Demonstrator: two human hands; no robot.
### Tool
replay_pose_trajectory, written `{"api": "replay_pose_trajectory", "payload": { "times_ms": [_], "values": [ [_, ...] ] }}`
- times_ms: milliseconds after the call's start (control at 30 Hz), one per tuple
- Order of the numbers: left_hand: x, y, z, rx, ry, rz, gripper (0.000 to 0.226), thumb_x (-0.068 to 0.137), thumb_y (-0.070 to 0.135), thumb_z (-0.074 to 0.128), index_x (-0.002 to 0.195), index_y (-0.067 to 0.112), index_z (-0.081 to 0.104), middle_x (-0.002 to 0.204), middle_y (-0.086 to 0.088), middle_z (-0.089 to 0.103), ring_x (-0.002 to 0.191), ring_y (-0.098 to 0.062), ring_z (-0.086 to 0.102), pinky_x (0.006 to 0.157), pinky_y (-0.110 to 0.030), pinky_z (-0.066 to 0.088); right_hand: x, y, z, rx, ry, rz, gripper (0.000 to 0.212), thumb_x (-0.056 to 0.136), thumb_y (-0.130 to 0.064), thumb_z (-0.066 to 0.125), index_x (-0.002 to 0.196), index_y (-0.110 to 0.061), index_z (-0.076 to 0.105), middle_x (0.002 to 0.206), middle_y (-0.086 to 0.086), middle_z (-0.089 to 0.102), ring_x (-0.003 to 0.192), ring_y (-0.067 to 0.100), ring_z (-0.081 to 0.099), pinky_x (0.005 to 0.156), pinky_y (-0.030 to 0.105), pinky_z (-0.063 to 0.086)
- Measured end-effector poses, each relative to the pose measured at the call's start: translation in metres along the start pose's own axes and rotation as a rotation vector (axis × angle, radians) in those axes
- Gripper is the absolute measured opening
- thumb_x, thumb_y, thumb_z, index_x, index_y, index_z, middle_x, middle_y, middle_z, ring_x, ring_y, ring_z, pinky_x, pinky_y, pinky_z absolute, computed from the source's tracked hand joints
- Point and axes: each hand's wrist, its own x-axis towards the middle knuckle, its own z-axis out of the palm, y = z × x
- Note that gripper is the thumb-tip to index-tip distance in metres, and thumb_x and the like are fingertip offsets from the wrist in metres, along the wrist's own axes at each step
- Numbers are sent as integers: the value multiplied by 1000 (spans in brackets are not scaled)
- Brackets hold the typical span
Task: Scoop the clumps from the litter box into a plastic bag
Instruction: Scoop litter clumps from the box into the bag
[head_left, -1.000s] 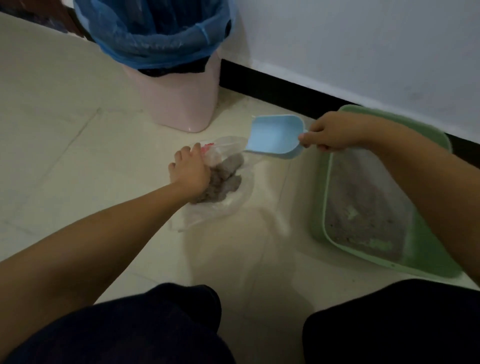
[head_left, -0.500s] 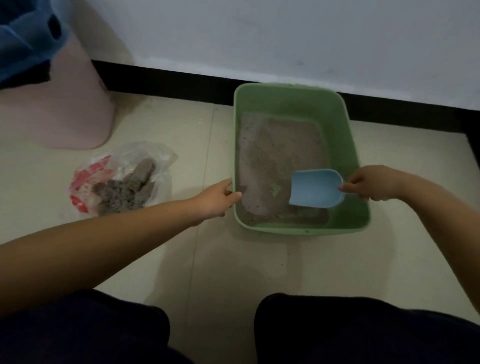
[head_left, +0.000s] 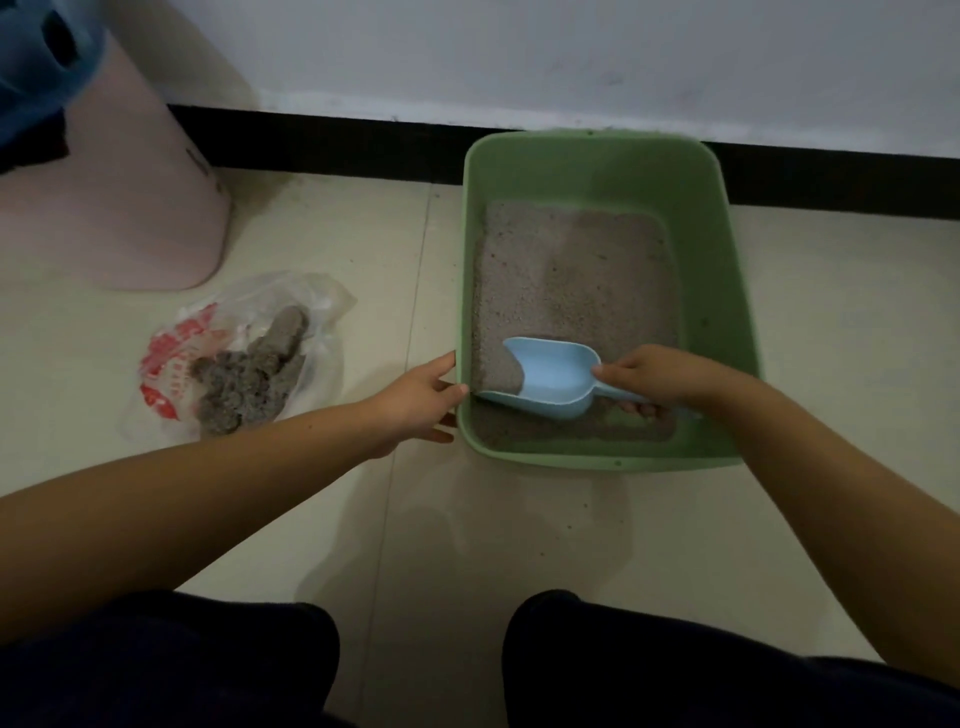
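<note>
Head view shows your right hand (head_left: 657, 379) gripping the blue scoop (head_left: 550, 376), its mouth dug into litter at the near left corner of the green litter box (head_left: 727, 312). Your left hand (head_left: 415, 405) rests, fingers straight, against the box's left wall. Left of it on the floor (head_left: 363, 519) lies the plastic bag (head_left: 171, 364) holding clumps (head_left: 249, 379).

Green litter box (head_left: 717, 291), grey litter (head_left: 571, 270), pale blue scoop (head_left: 556, 376), clear red-printed bag (head_left: 171, 364), pink bin (head_left: 119, 197).
</note>
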Motion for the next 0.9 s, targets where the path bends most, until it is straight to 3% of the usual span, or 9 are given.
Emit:
{"api": "replay_pose_trajectory", "payload": {
  "times_ms": [200, 267, 367, 500, 633, 700, 800, 900],
  "values": [
    [2, -2, -1, -12, -9, -13, 48, 100, 19, 40, 145, 33, 29, 126, -10, 55, 104, -29, 61, 80, -36, 53, 14, -3, 3, 621, -8, 209, 40, 101, -35, 36, 79, -6, 52, 56, 4, 46, 29, 5, 38, 32, 14, 30],
    [1, -3, -2, -12, -15, -12, 48, 100, 19, 40, 145, 33, 28, 127, -10, 55, 104, -30, 61, 79, -36, 53, 15, -13, 1, 693, 18, 210, 36, 101, -32, 35, 82, -6, 52, 61, 4, 45, 29, 4, 38, 31, 12, 30],
    [1, -3, -3, -15, -24, 0, 46, 101, 18, 39, 144, 33, 31, 125, -10, 56, 101, -29, 62, 80, -37, 54, 11, -23, -8, 469, 177, 140, 33, 100, -30, 41, 87, -4, 58, 63, 5, 52, 36, 7, 45, 38, 14, 36],
    [2, -2, -4, -19, -44, 9, 44, 101, 17, 38, 141, 34, 33, 121, -9, 57, 96, -27, 63, 80, -37, 54, -1, -20, -33, -181, 335, 43, 40, 97, -38, 44, 86, -6, 67, 69, 8, 63, 57, 18, 53, 57, 26, 43],
    [3, -2, -6, -23, -63, -2, 45, 101, 18, 40, 142, 35, 33, 127, -10, 56, 103, -30, 63, 79, -37, 55, -14, -28, -69, -577, 461, 80, 43, 94, -46, 44, 86, -10, 67, 75, 12, 64, 64, 22, 58, 60, 29, 43],
    [3, -2, -7, -28, -65, -11, 47, 100, 18, 40, 144, 35, 31, 129, -10, 55, 104, -31, 62, 80, -39, 55, -13, -37, -79, -702, 537, 79, 38, 95, -43, 43, 92, -10, 64, 71, 8, 58, 65, 22, 56, 62, 31, 44],
    [3, -1, -7, -33, -66, -19, 49, 100, 17, 40, 145, 35, 28, 131, -11, 53, 105, -32, 61, 80, -40, 55, 1, -64, -76, -808, 531, 74, 22, 95, -20, 46, 110, -10, 58, 80, 6, 54, 74, 23, 53, 68, 35, 45],
    [3, -1, -6, -32, -64, -22, 49, 100, 17, 40, 145, 34, 29, 130, -11, 54, 104, -32, 62, 81, -41, 55, 15, -89, -67, -841, 514, 70, 27, 91, -7, 47, 116, -10, 56, 86, 7, 52, 78, 24, 51, 70, 34, 43]
  ]
}}
